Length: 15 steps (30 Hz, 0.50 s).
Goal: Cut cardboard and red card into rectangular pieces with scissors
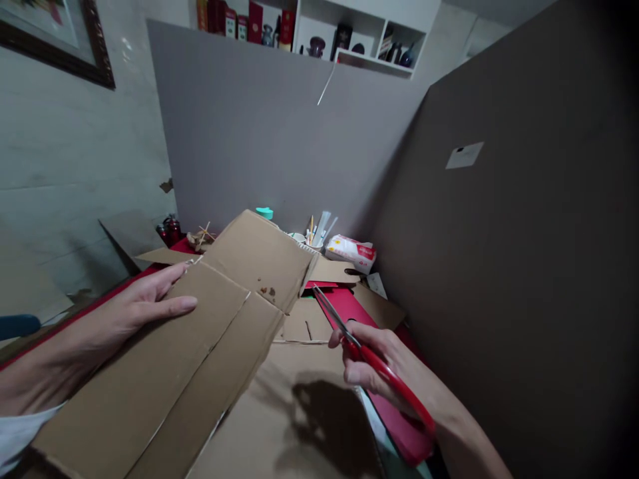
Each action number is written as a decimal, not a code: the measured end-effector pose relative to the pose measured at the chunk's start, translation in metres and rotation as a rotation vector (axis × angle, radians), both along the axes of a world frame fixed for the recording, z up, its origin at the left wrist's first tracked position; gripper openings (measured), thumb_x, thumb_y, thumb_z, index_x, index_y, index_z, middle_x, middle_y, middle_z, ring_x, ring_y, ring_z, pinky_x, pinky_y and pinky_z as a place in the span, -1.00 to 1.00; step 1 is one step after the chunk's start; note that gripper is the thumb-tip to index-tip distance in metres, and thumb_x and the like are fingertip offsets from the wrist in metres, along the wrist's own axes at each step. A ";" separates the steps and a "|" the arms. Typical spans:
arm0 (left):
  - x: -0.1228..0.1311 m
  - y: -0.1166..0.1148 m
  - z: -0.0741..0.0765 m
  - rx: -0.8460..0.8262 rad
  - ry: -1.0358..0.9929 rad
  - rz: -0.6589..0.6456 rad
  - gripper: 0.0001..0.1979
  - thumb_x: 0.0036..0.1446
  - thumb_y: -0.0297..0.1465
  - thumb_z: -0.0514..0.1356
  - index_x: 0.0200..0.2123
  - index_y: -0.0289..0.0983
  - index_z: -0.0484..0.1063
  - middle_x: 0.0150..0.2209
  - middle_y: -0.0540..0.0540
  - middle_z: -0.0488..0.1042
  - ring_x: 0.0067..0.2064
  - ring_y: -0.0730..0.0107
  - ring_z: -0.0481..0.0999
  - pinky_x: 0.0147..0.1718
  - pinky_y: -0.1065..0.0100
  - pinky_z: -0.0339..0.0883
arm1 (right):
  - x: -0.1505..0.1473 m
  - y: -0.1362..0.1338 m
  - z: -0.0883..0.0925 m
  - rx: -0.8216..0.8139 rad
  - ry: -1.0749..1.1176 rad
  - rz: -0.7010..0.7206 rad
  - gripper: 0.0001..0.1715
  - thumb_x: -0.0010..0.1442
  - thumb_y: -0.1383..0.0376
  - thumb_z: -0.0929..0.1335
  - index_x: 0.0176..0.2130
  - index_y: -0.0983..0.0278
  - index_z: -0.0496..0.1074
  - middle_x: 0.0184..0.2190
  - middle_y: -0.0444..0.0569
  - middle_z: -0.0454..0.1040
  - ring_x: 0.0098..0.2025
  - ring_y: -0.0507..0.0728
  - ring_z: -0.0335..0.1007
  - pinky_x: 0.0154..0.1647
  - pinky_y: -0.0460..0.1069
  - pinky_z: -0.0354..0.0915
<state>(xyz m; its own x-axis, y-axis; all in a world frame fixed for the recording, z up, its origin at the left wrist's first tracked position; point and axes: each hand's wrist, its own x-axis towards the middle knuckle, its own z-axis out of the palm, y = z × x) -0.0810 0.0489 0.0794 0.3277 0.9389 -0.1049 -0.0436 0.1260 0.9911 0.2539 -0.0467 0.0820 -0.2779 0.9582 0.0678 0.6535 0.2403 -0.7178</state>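
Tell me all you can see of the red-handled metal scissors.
The red-handled metal scissors have slim silvery blades and long, curved red handles, plastic by their look. The right hand holds them, its fingers partly hiding the handles. They lie slanted, tips pointing forward and to the left. The blades look shut or nearly so. In this view, the tips show just right of the brown creased cardboard piece, seemingly not touching it.

Red-covered table (182, 246), largely under cardboard: broad sheet (272, 399) lying near, smaller pieces (333, 271) farther back. Far side, tissue pack (349, 251) next to a cup (315, 245) of sticks and pens. Back left, dark red containers (171, 230). Above, white wall shelf (377, 62): red boxes (287, 30), bottles (395, 53), dark jar (316, 46).
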 end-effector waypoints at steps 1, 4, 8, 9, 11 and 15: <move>0.001 -0.002 -0.002 -0.015 0.002 -0.015 -0.20 -0.02 -0.41 0.37 0.29 0.04 0.24 0.13 -0.06 0.55 -0.03 -0.05 0.63 -0.27 0.26 0.60 | -0.005 -0.003 0.003 0.002 -0.019 0.011 -0.44 0.17 -0.21 0.35 -0.20 0.21 0.38 -0.44 -0.14 0.38 -0.35 0.12 0.27 -0.29 -0.01 0.24; 0.001 -0.005 -0.006 -0.036 -0.005 -0.038 -0.22 0.00 -0.42 0.35 0.29 0.06 0.25 0.13 -0.06 0.54 -0.02 -0.09 0.62 -0.25 0.19 0.61 | -0.018 -0.007 0.008 -0.026 -0.128 0.008 -0.47 0.15 -0.21 0.37 -0.28 0.18 0.40 -0.43 -0.10 0.41 -0.27 0.18 0.32 -0.31 -0.01 0.24; -0.005 -0.004 -0.012 -0.059 0.004 -0.022 -0.20 -0.03 -0.45 0.36 0.28 0.08 0.25 0.14 -0.05 0.54 0.05 -0.21 0.57 -0.26 0.12 0.61 | -0.020 0.000 0.012 -0.103 -0.274 0.014 -0.44 0.18 -0.23 0.34 -0.32 0.20 0.46 -0.49 -0.11 0.35 -0.36 0.14 0.26 -0.45 -0.03 0.13; -0.006 -0.004 -0.013 -0.064 0.011 -0.014 -0.19 -0.04 -0.45 0.36 0.28 0.08 0.25 0.15 -0.05 0.53 0.05 -0.23 0.57 -0.26 0.10 0.61 | -0.019 0.002 0.014 -0.111 -0.288 0.031 -0.43 0.19 -0.23 0.33 -0.35 0.21 0.45 -0.51 -0.13 0.33 -0.38 0.12 0.23 -0.47 -0.03 0.10; -0.008 -0.004 -0.015 -0.066 0.017 -0.003 -0.20 -0.04 -0.46 0.35 0.27 0.11 0.26 0.15 -0.02 0.53 0.02 -0.23 0.58 -0.25 0.07 0.61 | -0.015 0.006 0.017 -0.120 -0.293 0.059 -0.39 0.19 -0.25 0.31 -0.41 0.22 0.43 -0.55 -0.16 0.25 -0.42 0.09 0.17 -0.49 -0.03 0.06; -0.007 -0.006 -0.013 -0.085 0.045 0.022 -0.18 -0.05 -0.43 0.37 0.28 0.13 0.25 0.13 -0.01 0.54 -0.01 -0.23 0.60 -0.26 0.07 0.61 | -0.014 0.011 0.024 -0.174 -0.280 0.101 -0.39 0.18 -0.25 0.32 -0.40 0.22 0.45 -0.60 -0.20 0.16 -0.52 0.03 0.05 -0.56 -0.03 -0.02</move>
